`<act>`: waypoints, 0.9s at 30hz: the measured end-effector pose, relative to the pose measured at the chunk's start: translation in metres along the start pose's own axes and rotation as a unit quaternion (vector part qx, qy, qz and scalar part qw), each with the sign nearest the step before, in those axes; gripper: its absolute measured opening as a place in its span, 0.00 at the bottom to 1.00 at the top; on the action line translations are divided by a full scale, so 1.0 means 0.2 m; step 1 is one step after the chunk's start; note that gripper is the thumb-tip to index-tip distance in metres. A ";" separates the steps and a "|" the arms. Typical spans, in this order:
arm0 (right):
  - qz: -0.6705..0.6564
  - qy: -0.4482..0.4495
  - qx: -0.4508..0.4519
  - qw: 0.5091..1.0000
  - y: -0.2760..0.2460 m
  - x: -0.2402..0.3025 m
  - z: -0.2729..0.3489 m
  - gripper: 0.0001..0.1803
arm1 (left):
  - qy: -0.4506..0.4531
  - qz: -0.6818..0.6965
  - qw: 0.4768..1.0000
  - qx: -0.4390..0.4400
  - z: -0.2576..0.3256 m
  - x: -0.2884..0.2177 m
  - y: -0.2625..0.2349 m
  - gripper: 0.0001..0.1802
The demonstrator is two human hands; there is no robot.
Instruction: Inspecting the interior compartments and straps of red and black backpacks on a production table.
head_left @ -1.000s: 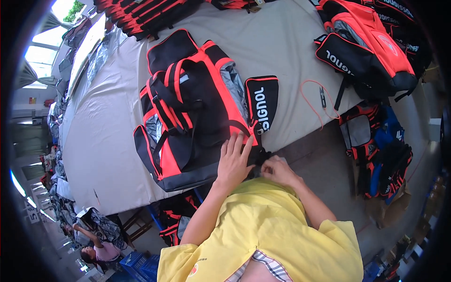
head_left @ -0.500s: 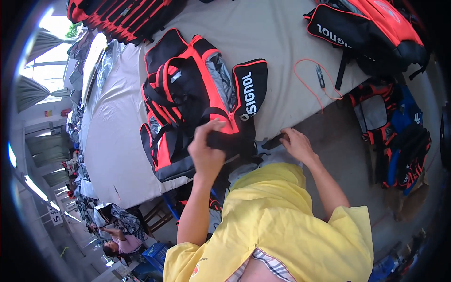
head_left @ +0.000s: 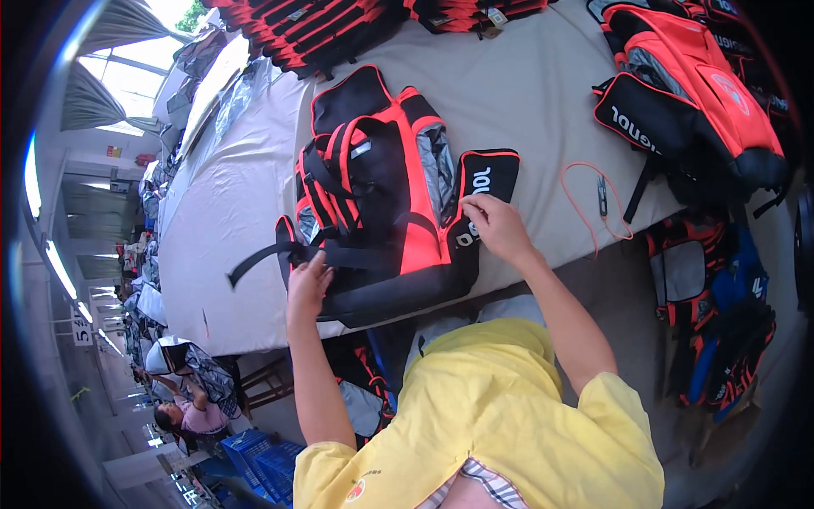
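A black and red-orange backpack (head_left: 421, 187) lies on the cloth-covered table in front of me, its straps upward and its side pockets spread outward. My left hand (head_left: 308, 287) is over its near left part, fingers somewhat apart, beside a black webbing strap (head_left: 259, 255) whose loose end sticks out to the left. Between the fingers I see no clear grip on that strap. On the right, my right hand (head_left: 500, 229) pinches the inner edge of the black side pocket (head_left: 493, 174), which has red piping and white lettering.
Thread snips (head_left: 602, 197) on an orange cord lie on the table (head_left: 551, 110) to the right. Another backpack (head_left: 695, 93) rests at the far right. Stacked red and black pieces (head_left: 314, 30) are at the back. More bags (head_left: 712, 288) hang beyond the right edge. A person (head_left: 191, 411) sits at lower left.
My left hand has moved left across the backpack, and the strap now extends over its left side. My right hand has risen from the table's edge to the side pocket. The view has shifted.
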State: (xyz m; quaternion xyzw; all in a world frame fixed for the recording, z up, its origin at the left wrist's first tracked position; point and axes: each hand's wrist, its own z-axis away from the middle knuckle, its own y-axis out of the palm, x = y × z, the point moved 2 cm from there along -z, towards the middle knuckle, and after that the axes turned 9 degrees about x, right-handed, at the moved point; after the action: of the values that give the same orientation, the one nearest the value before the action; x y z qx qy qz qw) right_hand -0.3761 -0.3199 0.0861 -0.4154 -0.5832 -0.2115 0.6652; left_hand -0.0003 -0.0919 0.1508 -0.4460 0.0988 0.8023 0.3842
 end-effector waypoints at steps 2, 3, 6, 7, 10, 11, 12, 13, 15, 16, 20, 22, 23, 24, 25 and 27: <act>0.018 -0.001 0.043 0.999 0.00 -0.04 -0.06 0.19 | 0.235 -0.400 0.872 -0.155 0.19 0.02 0.39 0.31; 0.078 0.011 0.140 0.987 0.02 -0.03 -0.08 0.21 | 0.371 -0.463 0.799 -0.099 0.33 0.01 0.55 0.35; 0.148 0.066 0.285 0.945 0.05 0.06 -0.11 0.25 | 0.461 -0.595 0.640 0.154 0.56 0.07 0.80 0.45; 0.188 0.052 0.300 0.934 0.04 0.07 -0.12 0.23 | 0.451 -0.611 0.634 0.143 0.57 0.14 0.82 0.47; 0.259 0.009 0.296 0.919 0.05 0.04 -0.11 0.21 | 0.437 -0.609 0.649 0.132 0.48 0.36 0.82 0.51; 0.280 -0.010 0.275 0.920 0.08 -0.02 -0.08 0.20 | 0.438 -0.611 0.646 0.133 0.46 0.41 0.82 0.51; 0.286 -0.089 0.168 0.939 0.13 -0.08 0.01 0.18 | 0.440 -0.613 0.643 0.133 0.44 0.44 0.83 0.51; 0.282 -0.107 0.125 0.945 0.16 -0.09 0.07 0.13 | 0.435 -0.618 0.640 0.135 0.43 0.45 0.83 0.51; 0.335 -0.189 0.052 0.921 0.17 0.02 0.21 0.05 | 0.431 -0.615 0.648 0.129 0.42 0.48 0.80 0.52; 0.343 -0.205 0.046 0.915 0.18 0.08 0.30 0.04 | 0.434 -0.605 0.656 0.123 0.42 0.47 0.79 0.52; 0.206 -0.100 0.148 0.962 0.23 0.02 0.47 0.11 | 0.424 -0.598 0.662 0.154 0.41 0.43 0.81 0.52; 0.131 0.011 0.189 0.973 0.16 0.00 0.41 0.17 | 0.419 -0.595 0.669 0.152 0.44 0.37 0.81 0.51; 0.098 0.106 0.125 0.982 0.09 0.02 0.32 0.20 | 0.443 -0.580 0.670 0.135 0.47 0.27 0.84 0.44; 0.062 0.195 0.061 0.977 0.04 0.03 0.23 0.24 | 0.442 -0.581 0.670 0.140 0.46 0.22 0.84 0.44; 0.085 0.217 0.021 0.972 0.02 0.03 0.13 0.30 | 0.465 -0.520 0.704 0.129 0.43 0.15 0.84 0.39; 0.117 0.249 -0.027 0.961 0.02 -0.02 -0.06 0.38 | 0.506 -0.440 0.732 0.124 0.34 -0.04 0.95 0.28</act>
State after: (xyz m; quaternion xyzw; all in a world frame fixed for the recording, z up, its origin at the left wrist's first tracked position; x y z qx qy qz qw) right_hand -0.3656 -0.3282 0.0821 -0.4328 -0.3405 -0.2442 0.7982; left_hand -0.1748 -0.1920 0.1619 -0.7282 0.1699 0.1800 0.6391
